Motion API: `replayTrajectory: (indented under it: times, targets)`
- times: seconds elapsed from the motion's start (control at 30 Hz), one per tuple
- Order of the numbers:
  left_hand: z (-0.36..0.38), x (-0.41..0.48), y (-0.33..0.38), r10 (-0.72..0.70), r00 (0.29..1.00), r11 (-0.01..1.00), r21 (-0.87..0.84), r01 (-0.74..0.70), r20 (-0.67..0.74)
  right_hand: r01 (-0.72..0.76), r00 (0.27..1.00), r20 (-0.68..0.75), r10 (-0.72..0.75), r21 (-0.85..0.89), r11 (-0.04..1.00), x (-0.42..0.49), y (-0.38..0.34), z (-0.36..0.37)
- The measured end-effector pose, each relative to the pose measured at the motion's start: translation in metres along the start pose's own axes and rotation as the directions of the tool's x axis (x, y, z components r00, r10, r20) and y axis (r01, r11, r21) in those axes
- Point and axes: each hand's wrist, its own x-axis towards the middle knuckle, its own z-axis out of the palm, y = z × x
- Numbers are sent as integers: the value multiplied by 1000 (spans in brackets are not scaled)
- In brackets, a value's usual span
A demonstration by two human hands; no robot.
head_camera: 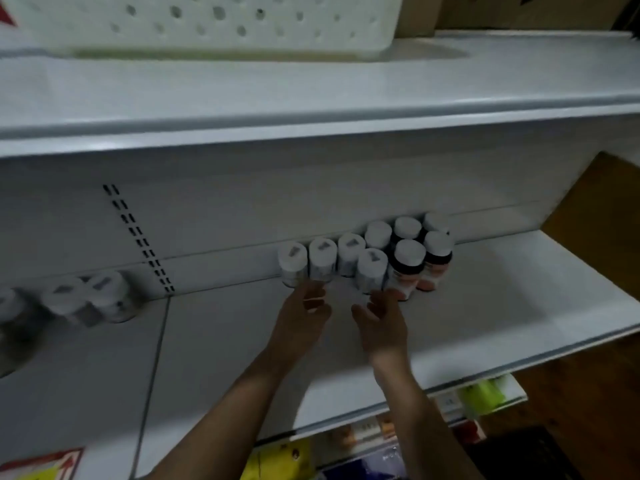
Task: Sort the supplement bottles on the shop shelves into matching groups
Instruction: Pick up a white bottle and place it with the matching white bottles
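Several white-capped supplement bottles stand grouped at the back of the white shelf. The left ones are white bottles; the right ones are dark bottles with orange labels. My left hand reaches in just in front of the two leftmost white bottles, fingers loosely bent and holding nothing. Just before a white bottle and an orange-labelled one, my right hand is open with nothing in it. A second cluster of white bottles stands blurred at the far left of the shelf.
An upper shelf overhangs, carrying a white perforated basket. A slotted upright strip runs down the back panel. Below the shelf edge lie yellow and coloured packages. A brown surface borders the right end.
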Motion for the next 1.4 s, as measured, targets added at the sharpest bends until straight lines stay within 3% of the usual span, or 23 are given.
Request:
replayTrajectory:
  times: [0.1, 0.23, 0.57, 0.7, 0.9, 1.07, 1.4]
  targets:
    - [47, 19, 12, -43, 999, 999, 0, 43, 17, -40, 999, 35, 40, -3, 999, 24, 12, -18]
    - [82, 38, 24, 8, 1000, 1000, 13, -9, 27, 23, 996, 85, -21, -16, 1000, 43, 12, -23]
    - [83, 32, 19, 13, 999, 997, 77, -9, -53, 73, 986, 151, -65, -50, 996, 39, 19, -34]
    - [74, 5, 14, -75, 990, 997, 8, 77, -118, 104, 984, 132, -121, 128, 986, 22, 15, -42]
    - [55, -64, 35, -12, 970, 997, -76, -7, -241, 130, 952, 234, -197, 275, 953, -35, -8, -58]
    - [23, -152, 42, 124, 975, 980, -131, -150, -184, 87, 920, 321, -226, 395, 914, -117, -28, -78]
    - [-13, -339, 15, 148, 959, 893, -384, -235, -243, 58, 811, 513, -280, 405, 912, -294, -28, -108]
